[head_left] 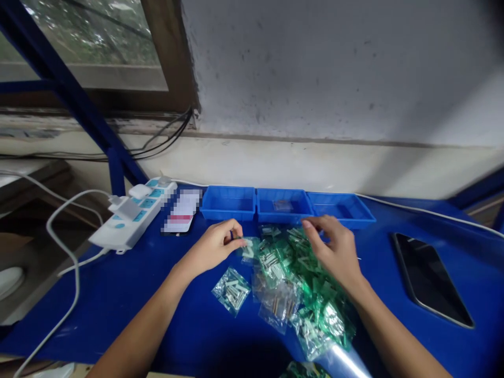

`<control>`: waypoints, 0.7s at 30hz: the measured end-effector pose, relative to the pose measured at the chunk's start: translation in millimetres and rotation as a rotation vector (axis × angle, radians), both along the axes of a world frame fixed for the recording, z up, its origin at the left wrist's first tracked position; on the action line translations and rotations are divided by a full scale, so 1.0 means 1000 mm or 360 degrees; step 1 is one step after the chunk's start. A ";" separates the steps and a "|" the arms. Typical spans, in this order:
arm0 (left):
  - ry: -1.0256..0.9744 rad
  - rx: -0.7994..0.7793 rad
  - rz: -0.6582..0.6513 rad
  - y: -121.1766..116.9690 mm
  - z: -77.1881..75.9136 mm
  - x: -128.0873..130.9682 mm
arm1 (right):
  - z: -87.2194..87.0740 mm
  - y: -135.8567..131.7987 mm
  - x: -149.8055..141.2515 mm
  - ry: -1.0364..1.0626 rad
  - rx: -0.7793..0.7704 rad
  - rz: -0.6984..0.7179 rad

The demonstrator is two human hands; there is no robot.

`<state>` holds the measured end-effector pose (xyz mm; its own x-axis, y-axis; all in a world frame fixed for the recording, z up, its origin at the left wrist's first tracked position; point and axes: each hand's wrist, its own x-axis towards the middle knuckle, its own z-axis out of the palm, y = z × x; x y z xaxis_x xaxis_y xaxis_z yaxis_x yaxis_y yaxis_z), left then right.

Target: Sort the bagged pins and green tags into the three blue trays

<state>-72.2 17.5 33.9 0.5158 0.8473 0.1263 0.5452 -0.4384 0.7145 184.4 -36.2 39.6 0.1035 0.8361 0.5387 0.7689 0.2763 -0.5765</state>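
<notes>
My left hand (216,244) has thumb and fingertips closed at the corner of a small clear plastic bag (249,250) with white pieces inside. Over the pile of green-tinted bags (315,273), my right hand (334,245) is curled, thumb against fingers; whatever it may hold is hidden. Several clear packets of metal pins or screws (272,262) lie in the pile, and a packet with brownish pins (279,302) sits at its near side. Below my left hand, a separate packet of screws and white pieces (232,291) rests on the blue table (197,331).
Three blue bins stand in a row at the back: a left bin (229,214), a middle bin (268,214) holding a small packet (283,205), and a right bin (356,220). A power strip (114,231) and phone (181,210) lie left; a dark phone (431,281) lies right.
</notes>
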 end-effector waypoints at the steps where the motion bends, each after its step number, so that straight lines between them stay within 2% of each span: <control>1: -0.0044 0.0118 0.0043 -0.002 0.000 0.003 | 0.000 -0.003 -0.007 0.0099 -0.0179 0.0103; 3: -0.0133 0.0394 0.0052 -0.009 0.000 0.009 | -0.001 -0.009 -0.021 0.0390 -0.0554 0.0301; 6: -0.0251 0.0753 -0.0130 -0.021 -0.001 0.018 | -0.003 -0.015 -0.036 0.0884 -0.0912 0.0493; 9: -0.0254 0.0968 -0.0358 -0.031 -0.002 0.026 | -0.003 -0.016 -0.042 0.1234 -0.1000 0.0564; 12: -0.0165 0.1005 -0.0461 -0.035 -0.002 0.029 | -0.003 -0.014 -0.043 0.1385 -0.0960 0.0538; 15: -0.0143 0.0752 -0.0389 -0.034 -0.002 0.028 | -0.003 -0.015 -0.042 0.1158 -0.0697 0.0421; 18: -0.0330 0.0147 -0.0262 -0.030 -0.002 0.026 | -0.004 -0.021 -0.039 0.0634 -0.0164 0.0415; 21: -0.0606 -0.0402 -0.0170 -0.029 -0.002 0.026 | -0.004 -0.028 -0.038 0.0089 0.0303 0.0565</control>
